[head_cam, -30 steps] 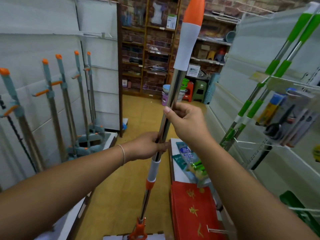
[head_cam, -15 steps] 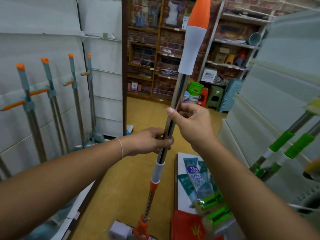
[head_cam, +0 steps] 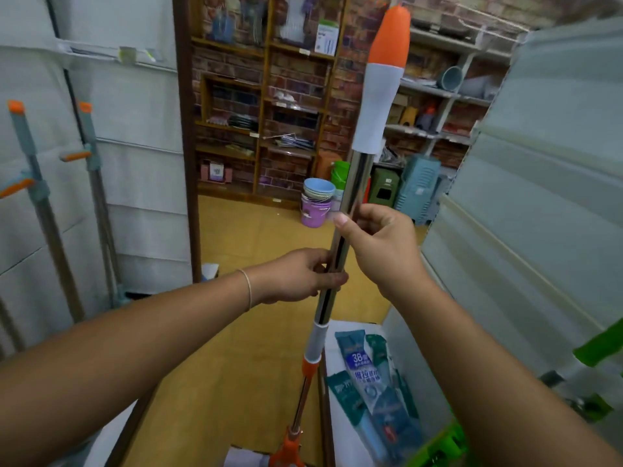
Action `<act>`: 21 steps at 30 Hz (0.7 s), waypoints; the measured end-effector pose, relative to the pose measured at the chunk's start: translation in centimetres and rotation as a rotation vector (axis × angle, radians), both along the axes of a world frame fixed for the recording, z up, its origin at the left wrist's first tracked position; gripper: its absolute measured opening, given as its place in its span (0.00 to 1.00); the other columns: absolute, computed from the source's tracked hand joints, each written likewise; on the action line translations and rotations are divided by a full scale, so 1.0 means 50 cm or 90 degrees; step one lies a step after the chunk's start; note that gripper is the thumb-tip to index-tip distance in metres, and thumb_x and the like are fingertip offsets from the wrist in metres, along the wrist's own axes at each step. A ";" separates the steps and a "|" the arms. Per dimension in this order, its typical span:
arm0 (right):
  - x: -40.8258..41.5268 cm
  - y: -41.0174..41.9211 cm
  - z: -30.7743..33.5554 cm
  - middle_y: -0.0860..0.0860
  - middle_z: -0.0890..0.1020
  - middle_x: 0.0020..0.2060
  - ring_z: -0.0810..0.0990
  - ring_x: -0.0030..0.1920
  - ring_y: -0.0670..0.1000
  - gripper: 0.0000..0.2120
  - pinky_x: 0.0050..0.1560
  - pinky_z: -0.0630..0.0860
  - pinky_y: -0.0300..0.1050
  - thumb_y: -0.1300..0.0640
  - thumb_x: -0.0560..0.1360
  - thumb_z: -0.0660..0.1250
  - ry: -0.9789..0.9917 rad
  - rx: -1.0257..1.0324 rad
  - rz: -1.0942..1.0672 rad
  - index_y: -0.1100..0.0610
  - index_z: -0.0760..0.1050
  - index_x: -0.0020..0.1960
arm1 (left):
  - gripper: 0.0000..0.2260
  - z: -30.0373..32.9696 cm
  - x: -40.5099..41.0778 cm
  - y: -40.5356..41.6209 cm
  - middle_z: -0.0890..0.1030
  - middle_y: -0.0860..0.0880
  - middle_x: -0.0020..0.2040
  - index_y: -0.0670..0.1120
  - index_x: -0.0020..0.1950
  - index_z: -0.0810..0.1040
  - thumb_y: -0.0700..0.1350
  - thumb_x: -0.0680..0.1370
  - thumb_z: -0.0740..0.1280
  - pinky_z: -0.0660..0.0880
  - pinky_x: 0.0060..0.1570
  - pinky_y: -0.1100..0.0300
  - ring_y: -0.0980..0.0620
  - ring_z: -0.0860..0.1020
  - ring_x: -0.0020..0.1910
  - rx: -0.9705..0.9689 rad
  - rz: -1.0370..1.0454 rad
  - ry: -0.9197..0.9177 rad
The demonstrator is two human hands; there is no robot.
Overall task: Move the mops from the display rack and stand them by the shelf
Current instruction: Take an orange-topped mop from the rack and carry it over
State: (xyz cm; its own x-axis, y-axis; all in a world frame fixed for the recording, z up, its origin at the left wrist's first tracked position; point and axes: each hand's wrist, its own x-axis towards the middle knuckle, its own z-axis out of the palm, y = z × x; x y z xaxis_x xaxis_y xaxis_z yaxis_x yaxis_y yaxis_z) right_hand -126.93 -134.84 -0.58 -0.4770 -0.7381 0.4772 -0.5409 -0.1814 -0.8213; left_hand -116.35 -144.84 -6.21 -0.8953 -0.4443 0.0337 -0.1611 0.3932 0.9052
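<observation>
mop (head_cam: 350, 210) upright-ish, tilted right, mid-aisle, orange tip up | left hand (head_cam: 296, 276) curled round steel pole, lower | right hand (head_cam: 377, 244) gripping pole just above left | other mops (head_cam: 97, 183) standing at left wall panel | wooden shelf (head_cam: 263, 106) behind
</observation>
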 end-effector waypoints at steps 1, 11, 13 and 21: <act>-0.014 -0.028 0.006 0.35 0.77 0.25 0.76 0.28 0.36 0.09 0.30 0.69 0.26 0.57 0.76 0.72 0.002 0.002 -0.014 0.49 0.78 0.38 | 0.08 0.005 -0.021 -0.034 0.84 0.48 0.51 0.48 0.54 0.77 0.51 0.78 0.67 0.78 0.52 0.52 0.51 0.81 0.52 0.000 -0.010 -0.002; -0.166 -0.215 0.045 0.54 0.76 0.33 0.73 0.36 0.49 0.08 0.39 0.72 0.46 0.57 0.77 0.70 -0.024 -0.017 -0.166 0.59 0.79 0.41 | 0.08 0.045 -0.226 -0.263 0.84 0.43 0.50 0.43 0.51 0.80 0.48 0.78 0.68 0.77 0.56 0.47 0.44 0.81 0.53 -0.001 -0.121 0.034; -0.196 -0.239 0.040 0.56 0.78 0.35 0.74 0.38 0.51 0.07 0.43 0.74 0.49 0.56 0.77 0.71 -0.034 -0.014 -0.183 0.59 0.80 0.42 | 0.08 0.037 -0.258 -0.287 0.84 0.42 0.50 0.42 0.51 0.80 0.46 0.79 0.67 0.76 0.58 0.51 0.45 0.81 0.54 0.009 -0.129 0.050; -0.336 -0.342 0.025 0.60 0.84 0.37 0.78 0.38 0.49 0.04 0.47 0.81 0.57 0.55 0.74 0.74 -0.035 -0.011 -0.218 0.52 0.81 0.41 | 0.04 0.020 -0.404 -0.398 0.83 0.40 0.51 0.43 0.51 0.78 0.42 0.80 0.64 0.76 0.58 0.54 0.46 0.82 0.53 0.018 -0.179 0.040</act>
